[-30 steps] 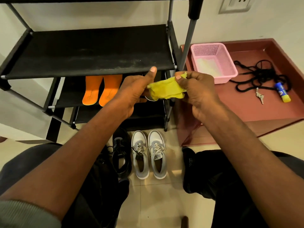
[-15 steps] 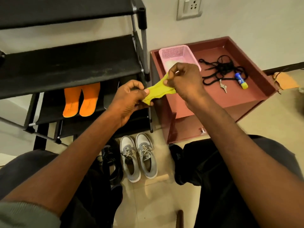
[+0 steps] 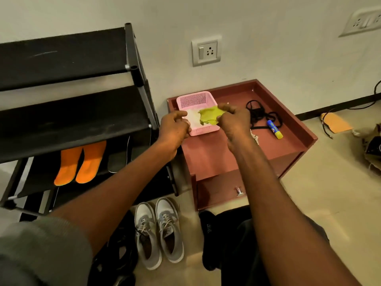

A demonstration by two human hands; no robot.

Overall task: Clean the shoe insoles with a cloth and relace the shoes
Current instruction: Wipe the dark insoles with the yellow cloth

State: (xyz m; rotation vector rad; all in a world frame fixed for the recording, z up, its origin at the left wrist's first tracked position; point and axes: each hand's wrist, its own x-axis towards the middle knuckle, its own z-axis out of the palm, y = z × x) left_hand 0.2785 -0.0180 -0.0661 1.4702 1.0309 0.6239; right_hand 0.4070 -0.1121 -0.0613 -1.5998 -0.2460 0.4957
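My right hand (image 3: 233,122) pinches a crumpled yellow cloth (image 3: 209,117) and holds it over the pink basket (image 3: 195,100), which holds something white. Just left of the basket, my left hand (image 3: 175,129) is loosely curled and holds nothing. Two orange insoles (image 3: 81,164) lie side by side on a lower shelf of the black shoe rack (image 3: 72,120). A pair of grey and white laced sneakers (image 3: 158,230) stands on the floor below my arms. Black laces (image 3: 260,114) lie tangled on the reddish cabinet top.
The pink basket sits on a low reddish cabinet (image 3: 288,129) with a raised rim. A blue and yellow glue stick (image 3: 275,129) lies by the laces. Black shoes (image 3: 121,250) sit left of the sneakers. A wall socket (image 3: 206,51) is above, cables and an orange sheet (image 3: 336,122) at right.
My left hand has let go of the yellow cloth. My right hand has carried the cloth rightward over the pink basket, and the view has swung right.
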